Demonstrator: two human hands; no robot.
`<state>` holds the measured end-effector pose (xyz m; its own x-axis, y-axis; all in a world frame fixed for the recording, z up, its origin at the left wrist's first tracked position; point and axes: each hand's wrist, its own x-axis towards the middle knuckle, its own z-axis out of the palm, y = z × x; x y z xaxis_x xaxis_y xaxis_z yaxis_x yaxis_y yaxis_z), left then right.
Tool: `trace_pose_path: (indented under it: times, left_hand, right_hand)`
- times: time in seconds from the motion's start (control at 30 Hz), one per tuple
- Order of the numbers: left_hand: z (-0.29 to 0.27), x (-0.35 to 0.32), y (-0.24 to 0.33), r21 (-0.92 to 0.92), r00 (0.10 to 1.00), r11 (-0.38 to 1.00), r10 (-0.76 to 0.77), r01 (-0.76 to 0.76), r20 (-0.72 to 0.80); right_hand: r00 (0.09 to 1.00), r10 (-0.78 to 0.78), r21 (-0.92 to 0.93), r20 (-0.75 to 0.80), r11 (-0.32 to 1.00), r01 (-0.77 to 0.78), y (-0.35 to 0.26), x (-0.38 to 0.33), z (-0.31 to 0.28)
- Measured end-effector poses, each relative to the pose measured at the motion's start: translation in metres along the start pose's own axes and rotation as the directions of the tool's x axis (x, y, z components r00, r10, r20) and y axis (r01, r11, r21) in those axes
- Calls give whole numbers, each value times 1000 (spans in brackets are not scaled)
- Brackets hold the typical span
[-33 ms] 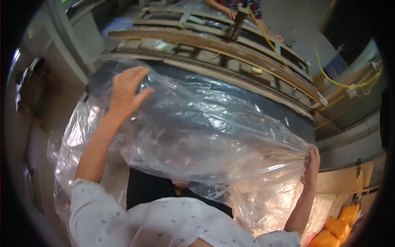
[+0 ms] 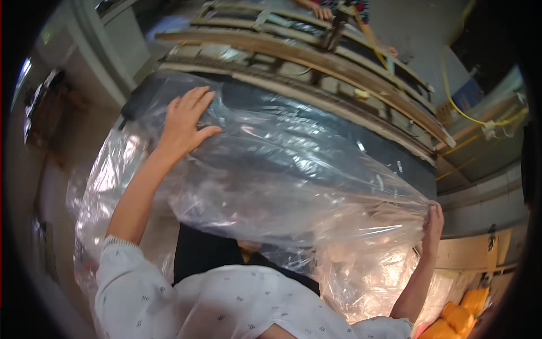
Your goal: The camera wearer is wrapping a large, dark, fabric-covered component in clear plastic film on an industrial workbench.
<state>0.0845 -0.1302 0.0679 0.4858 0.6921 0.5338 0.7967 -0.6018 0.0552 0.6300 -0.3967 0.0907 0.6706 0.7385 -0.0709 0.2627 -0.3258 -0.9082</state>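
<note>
A wide sheet of clear plastic film (image 2: 265, 198) lies across the dark table top (image 2: 316, 113) and hangs over its near edge toward my lap. My left hand (image 2: 187, 120) rests palm down on the film at the far left, fingers stretched and thumb apart. At the table's right end, my right hand (image 2: 433, 226) is closed on a gathered edge of the film. Creases run from that grip leftward across the sheet. Between my hands the film is slack and shiny, and the table shows through it.
Long wooden rails (image 2: 293, 53) form a machine frame along the table's far side. Beyond it, another person's hand (image 2: 322, 12) rests near an upright post. A yellow hose (image 2: 468, 117) loops at the right. Orange bundles (image 2: 457, 319) lie at the lower right; more film hangs at the left.
My left hand has turned flatter onto the film, its fingers more spread. My right hand keeps its grip. The whole view has shifted slightly, and the other person's hand shows more plainly.
</note>
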Motion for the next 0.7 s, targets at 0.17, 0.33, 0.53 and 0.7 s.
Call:
trace_pose_path:
  times: [0.17, 0.33, 0.53, 0.7]
  left_hand:
    - [27, -27, -10, -90, 957, 983, -129, 157, 259]
    - [43, -27, -58, -183, 972, 955, -234, 232, 11]
    - [47, -6, -136, 215, 915, 889, -388, 403, -111]
    - [34, 14, -166, -35, 825, 831, -546, 556, 148]
  right_hand:
    - [965, -254, -328, -62, 918, 221, 65, 42, -64]
    - [962, -274, -356, 0, 899, 256, 59, 53, -52]
    - [985, -174, -274, -18, 948, 163, 69, 71, -40]
    - [979, -203, -311, -23, 932, 186, 65, 73, -39]
